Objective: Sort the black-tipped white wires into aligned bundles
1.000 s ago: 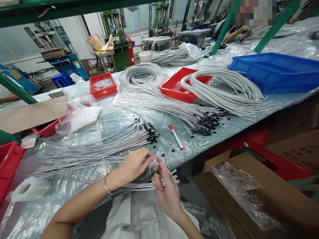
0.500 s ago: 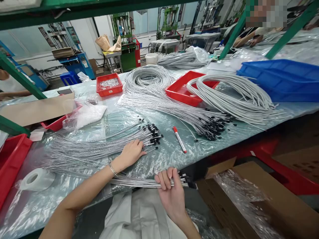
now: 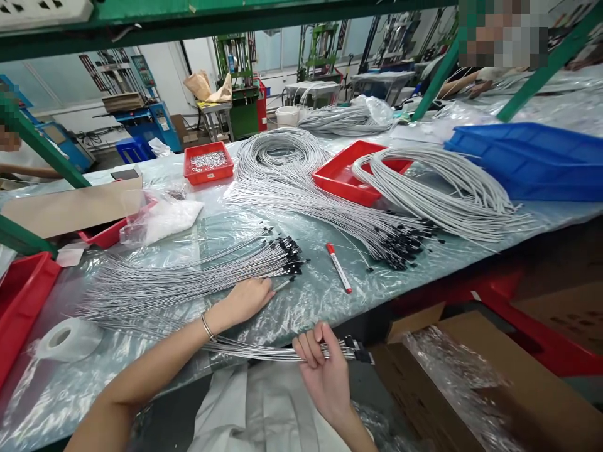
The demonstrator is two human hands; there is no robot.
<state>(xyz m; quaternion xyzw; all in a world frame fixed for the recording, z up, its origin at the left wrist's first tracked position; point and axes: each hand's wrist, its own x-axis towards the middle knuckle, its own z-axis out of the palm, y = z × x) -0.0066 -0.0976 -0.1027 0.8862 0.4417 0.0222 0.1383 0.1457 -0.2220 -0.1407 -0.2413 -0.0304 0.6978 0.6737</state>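
My right hand [image 3: 323, 367] is wrapped round a thin bundle of grey cables [image 3: 259, 353] at the table's front edge. Their black connector ends [image 3: 360, 353] stick out to the right of the fist. On the table, my left hand [image 3: 247, 300] pinches one cable [image 3: 281, 286] close to its black end. Just behind that hand lies a loose fan of grey cables [image 3: 188, 282], with black connectors [image 3: 289, 254] gathered at its right end. A red-and-white marker pen [image 3: 339, 269] rests to the right of this pile.
Farther back lie a larger cable bundle [image 3: 330, 210], a thick cable coil [image 3: 438, 188], a red tray [image 3: 330, 169] and a red bin of small metal parts [image 3: 207, 177]. A tape roll [image 3: 70, 340] sits at left. A cardboard box [image 3: 518, 370] stands below the edge at right.
My left hand has turned slightly, and its fingers are now closed on the single cable. My right hand keeps its grip on the bundle, nearly in place. The view has tilted slightly.
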